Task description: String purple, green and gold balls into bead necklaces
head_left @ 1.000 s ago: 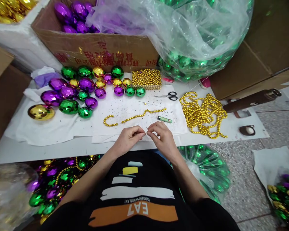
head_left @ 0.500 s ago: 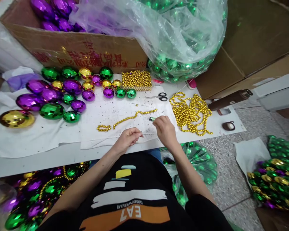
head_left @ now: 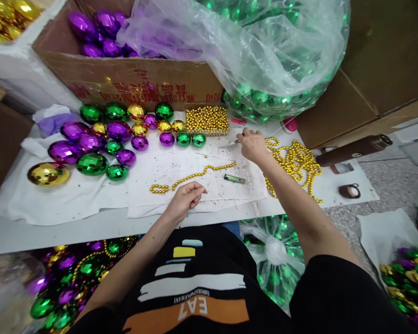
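Your right hand (head_left: 253, 144) hides the handles of the metal-bladed scissors (head_left: 229, 145) toward the back edge of the white bench (head_left: 73, 233), so I can't tell whether it grips them. Your left hand (head_left: 185, 200) pinches its fingertips together near the front edge, anything between them too small to make out. Clear plastic film (head_left: 181, 23) partly covers shiny purple ornaments (head_left: 85, 28) in a brown cardboard box (head_left: 121, 76); a clear box (head_left: 207, 133) holds round gold beads (head_left: 209, 118).

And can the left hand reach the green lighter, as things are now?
Probably yes: the green lighter lies on the white cloth, to the right of the left hand, with no visible obstacle between them.
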The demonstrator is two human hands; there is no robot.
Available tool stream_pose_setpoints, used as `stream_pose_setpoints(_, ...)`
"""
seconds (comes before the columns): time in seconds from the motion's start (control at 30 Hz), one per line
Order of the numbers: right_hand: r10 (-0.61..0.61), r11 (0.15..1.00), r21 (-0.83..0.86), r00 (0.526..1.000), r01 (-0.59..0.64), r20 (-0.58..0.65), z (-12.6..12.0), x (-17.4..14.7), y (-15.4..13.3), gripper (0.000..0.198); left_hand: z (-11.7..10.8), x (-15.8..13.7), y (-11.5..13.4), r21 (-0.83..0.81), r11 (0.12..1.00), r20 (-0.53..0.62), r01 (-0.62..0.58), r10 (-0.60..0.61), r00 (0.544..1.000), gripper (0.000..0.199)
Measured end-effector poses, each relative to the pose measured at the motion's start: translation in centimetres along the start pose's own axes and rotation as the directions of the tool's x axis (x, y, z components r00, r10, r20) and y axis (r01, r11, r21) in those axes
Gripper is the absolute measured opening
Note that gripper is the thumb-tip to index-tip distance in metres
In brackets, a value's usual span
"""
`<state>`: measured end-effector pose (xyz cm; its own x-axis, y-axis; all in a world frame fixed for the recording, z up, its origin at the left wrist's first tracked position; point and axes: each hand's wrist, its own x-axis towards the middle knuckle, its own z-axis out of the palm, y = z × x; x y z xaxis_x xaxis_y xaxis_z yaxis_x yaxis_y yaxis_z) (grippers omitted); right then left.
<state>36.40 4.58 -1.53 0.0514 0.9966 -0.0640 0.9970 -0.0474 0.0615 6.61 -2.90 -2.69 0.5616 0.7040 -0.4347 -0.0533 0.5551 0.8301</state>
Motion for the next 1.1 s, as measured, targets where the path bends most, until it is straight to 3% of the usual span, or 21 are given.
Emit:
stream_pose_setpoints(0.1, -0.021, 0.999, 0.040, 0.988, 0.027, -0.150, -2.4, -3.4, 0.7, 0.036, -0.5, 0.2, -0.1, -0.010, 1.000, 0.020, -0.011, 0.011, 1.000, 0.038)
stream_pose_setpoints(0.2, 0.152, 0.933, 0.358, 0.932, -0.025, -0.330, -4.3, -8.7, 0.7, 0.039, -0.7, 0.3, -0.3, -0.015, 1.000, 0.037, -0.014, 0.014, 0.999, 0.036)
stream_pose_setpoints(0.23, 0.225, 0.846, 0.534, 0.919, -0.019, -0.323, -4.5, -10.7, 0.4, 0.041, -0.7, 0.4, -0.3, -0.016, 1.000, 0.045, -0.016, 0.017, 0.999, 0.035)
stream_pose_setpoints(0.27, 0.258, 0.701, 0.713, 0.932, 0.000, -0.253, -4.4, -12.7, -0.1, 0.044, -0.7, 0.4, -0.4, -0.016, 1.000, 0.053, -0.021, 0.021, 0.998, 0.035)
stream_pose_setpoints(0.33, 0.195, 0.315, 0.947, 0.981, -0.069, 0.007, -3.2, -16.3, -1.7, 0.057, -0.5, 0.5, -0.4, -0.014, 1.000, 0.078, -0.026, 0.027, 0.997, 0.035)
stream_pose_setpoints(0.4, 0.078, -0.006, 0.977, 0.974, -0.215, 0.215, -1.2, -19.3, -3.9, 0.064, -0.3, 0.5, -0.4, -0.007, 1.000, 0.104, -0.020, 0.020, 0.994, 0.035)
stream_pose_setpoints(0.43, 0.008, -0.122, 0.952, 0.959, -0.279, 0.282, -0.1, -20.5, -5.2, 0.067, -0.1, 0.5, -0.4, 0.000, 1.000, 0.112, -0.012, 0.012, 0.994, 0.035)
stream_pose_setpoints(0.5, -0.106, -0.249, 0.891, 0.925, -0.379, 0.364, 1.7, -22.2, -7.4, 0.071, 0.2, 0.4, -0.4, 0.018, 1.000, 0.120, 0.010, -0.012, 0.993, 0.037)
stream_pose_setpoints(0.6, -0.199, -0.301, 0.844, 0.895, -0.444, 0.400, 2.7, -23.4, -9.2, 0.072, 0.8, 0.1, -0.6, 0.054, 0.998, 0.136, 0.026, -0.033, 0.990, 0.038)
stream_pose_setpoints(0.7, -0.215, -0.296, 0.850, 0.898, -0.435, 0.385, 2.4, -23.3, -9.4, 0.072, 1.4, -0.2, -0.9, 0.097, 0.995, 0.159, 0.026, -0.041, 0.986, 0.039)
stream_pose_setpoints(0.97, -0.080, -0.340, 0.852, 0.915, -0.399, 0.397, 2.7, -22.7, -9.6, 0.042, 2.1, -1.3, -0.9, 0.166, 0.986, 0.157, 0.022, -0.048, 0.986, 0.041)
stream_pose_setpoints(1.1, 0.025, -0.292, 0.890, 0.928, -0.349, 0.372, 1.7, -22.7, -8.4, 0.044, 1.3, -1.9, -0.9, 0.178, 0.983, 0.111, 0.043, -0.063, 0.992, 0.041)
